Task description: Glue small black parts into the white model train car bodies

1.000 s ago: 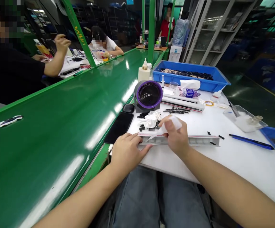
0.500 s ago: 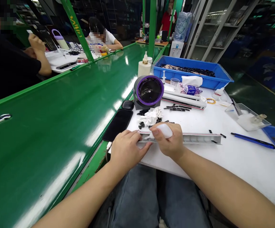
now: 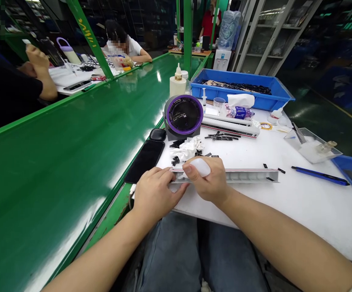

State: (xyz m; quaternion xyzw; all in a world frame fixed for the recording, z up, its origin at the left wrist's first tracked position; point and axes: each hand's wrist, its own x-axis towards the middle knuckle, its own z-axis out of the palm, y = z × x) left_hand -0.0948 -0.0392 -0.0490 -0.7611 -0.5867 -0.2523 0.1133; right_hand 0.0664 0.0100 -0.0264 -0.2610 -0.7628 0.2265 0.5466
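A long, pale plastic channel strip (image 3: 236, 176) with a thin red edge lies flat on the white counter (image 3: 315, 211), straight ahead at 6 o'clock from its centre, its left end under both hands. The left hand (image 3: 157, 194) rests on that end with its grip released, fingers spread flat. The right hand (image 3: 208, 180) has its grip clenched on a translucent white pad (image 3: 200, 167), pressed against the strip. Small black pieces (image 3: 220, 138) and crumpled white tissue (image 3: 186, 148) lie just beyond, at 12 o'clock. Farther off at 12 o'clock, a blue plastic tray (image 3: 239, 98) holds a heap of black strips. At 2 o'clock, a clear plastic tray (image 3: 308, 152) holds a small glass bottle (image 3: 327, 147) and a slim tool.
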